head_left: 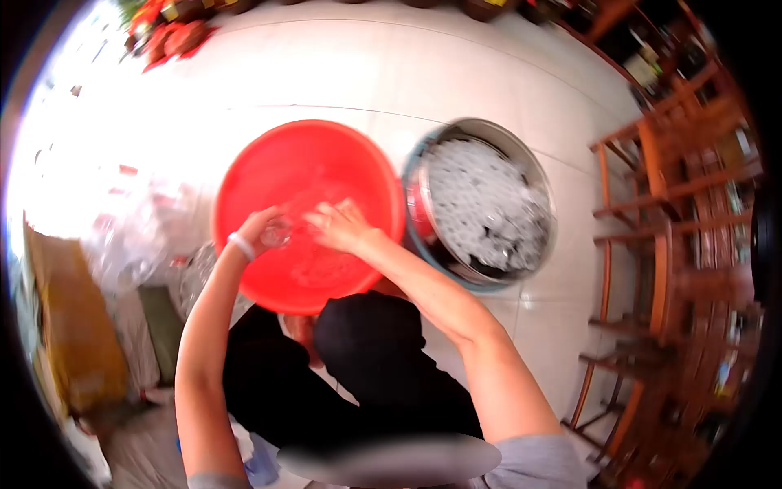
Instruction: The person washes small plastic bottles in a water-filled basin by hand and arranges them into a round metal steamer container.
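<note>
A large red basin (281,163) stands on the tiled floor, with what looks like clear water in it. Over its left part, my left hand (262,230) has its fingers closed around a small clear object (277,232), perhaps a glass or cup. My right hand (338,226) is over the middle of the basin, a little apart from the clear object, its fingers spread and somewhat blurred. No object shows in my right hand.
Right of the basin stands a round metal pot (542,175) filled with dark liquid and white foam. Clear plastic bags (134,232) lie at the left, near a yellow-brown sack (73,318). Wooden chairs (660,277) line the right side. Pots stand along the top edge.
</note>
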`<action>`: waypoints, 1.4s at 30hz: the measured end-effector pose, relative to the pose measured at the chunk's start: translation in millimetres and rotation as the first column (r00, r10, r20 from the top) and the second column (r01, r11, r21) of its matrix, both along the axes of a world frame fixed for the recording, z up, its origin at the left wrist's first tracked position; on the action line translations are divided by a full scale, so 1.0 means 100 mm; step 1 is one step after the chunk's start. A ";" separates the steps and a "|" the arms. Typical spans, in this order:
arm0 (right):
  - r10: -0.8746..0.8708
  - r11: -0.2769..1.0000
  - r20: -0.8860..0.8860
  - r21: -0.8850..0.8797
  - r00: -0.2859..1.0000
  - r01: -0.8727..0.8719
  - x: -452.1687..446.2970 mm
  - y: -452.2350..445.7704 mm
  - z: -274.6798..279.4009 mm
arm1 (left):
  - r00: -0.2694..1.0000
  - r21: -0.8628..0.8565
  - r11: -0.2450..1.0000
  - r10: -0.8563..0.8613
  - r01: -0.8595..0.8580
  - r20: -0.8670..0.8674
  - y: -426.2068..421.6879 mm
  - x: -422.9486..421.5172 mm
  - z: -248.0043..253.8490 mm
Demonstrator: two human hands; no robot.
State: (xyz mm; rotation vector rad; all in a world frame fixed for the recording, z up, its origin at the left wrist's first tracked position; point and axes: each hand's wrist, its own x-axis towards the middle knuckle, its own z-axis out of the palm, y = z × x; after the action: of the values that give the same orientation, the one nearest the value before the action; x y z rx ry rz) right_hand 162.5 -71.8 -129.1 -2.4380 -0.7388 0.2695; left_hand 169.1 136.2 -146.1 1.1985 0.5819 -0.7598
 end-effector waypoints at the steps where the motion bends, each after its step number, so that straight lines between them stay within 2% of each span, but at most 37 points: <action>1: -0.108 0.956 -0.051 0.269 0.993 0.118 -0.12 -0.03 0.18 | 0.999 -0.018 0.999 -0.035 0.035 0.018 -0.01 -0.04 0.04; 3: -0.318 0.867 0.321 0.479 0.892 0.137 -0.05 -0.19 0.45 | 0.990 -0.002 0.990 -0.142 0.142 0.013 -0.02 -0.05 0.06; 5: -0.294 0.853 0.193 0.494 0.936 0.166 0.01 -0.75 1.01 | 0.984 0.010 0.985 -0.173 0.173 0.038 -0.05 -0.10 0.09; 7: -0.482 0.866 0.446 0.372 0.754 0.334 0.16 -1.42 1.05 | 0.978 0.032 0.981 -0.193 0.191 0.077 -0.05 -0.08 0.15; 8: -0.570 0.808 0.241 0.338 0.786 0.482 0.21 -1.78 1.19 | 0.980 0.028 0.982 -0.187 0.185 0.066 -0.07 -0.08 0.19; 9: -0.641 0.756 0.190 0.329 0.744 0.567 0.23 -2.15 1.21 | 0.983 0.024 0.984 -0.177 0.177 0.048 -0.08 -0.10 0.18; 10: -0.636 0.769 0.334 0.201 0.695 0.607 0.28 -2.57 1.10 | 0.984 0.017 0.985 -0.173 0.173 0.047 -0.08 -0.10 0.16; 11: -0.656 0.720 0.373 0.048 0.656 0.692 0.32 -2.94 0.98 | 0.981 0.013 0.982 -0.186 0.186 0.061 -0.07 -0.10 0.14; 14: -0.677 0.634 0.340 -0.182 0.653 0.752 0.28 -3.48 0.78 | 0.975 0.036 0.978 -0.210 0.208 0.078 -0.10 -0.09 0.11; 15: -0.681 0.595 0.345 -0.253 0.646 0.762 0.29 -3.52 0.74 | 0.972 0.060 0.974 -0.221 0.217 0.073 -0.11 -0.09 0.10; 19: -0.675 0.570 0.335 -0.329 0.657 0.753 0.36 -3.57 0.53 | 0.974 0.078 0.976 -0.212 0.205 0.084 -0.17 -0.09 0.12; 24: -0.590 0.519 0.367 -0.510 0.719 0.686 0.40 -3.52 0.41 | 0.978 0.110 0.978 -0.188 0.178 0.085 -0.19 -0.07 0.10; 31: -0.553 0.531 0.407 -0.500 0.727 0.684 0.36 -3.59 0.27 | 0.979 0.137 0.972 -0.199 0.192 0.045 -0.21 -0.04 0.05; 36: -0.456 0.535 0.434 -0.564 0.777 0.629 0.34 -3.58 0.24 | 0.972 0.140 0.967 -0.226 0.215 0.071 -0.23 -0.04 0.00; 42: -0.496 0.534 0.414 -0.547 0.763 0.644 0.33 -3.51 0.18 | 0.974 0.117 0.970 -0.220 0.212 0.058 -0.25 -0.04 0.04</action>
State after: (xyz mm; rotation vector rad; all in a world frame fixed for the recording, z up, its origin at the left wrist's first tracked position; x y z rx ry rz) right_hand 195.6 -423.0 -111.0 -3.2752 0.2123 -0.0118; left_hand 165.3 111.2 -142.0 1.4007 0.4434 -0.8742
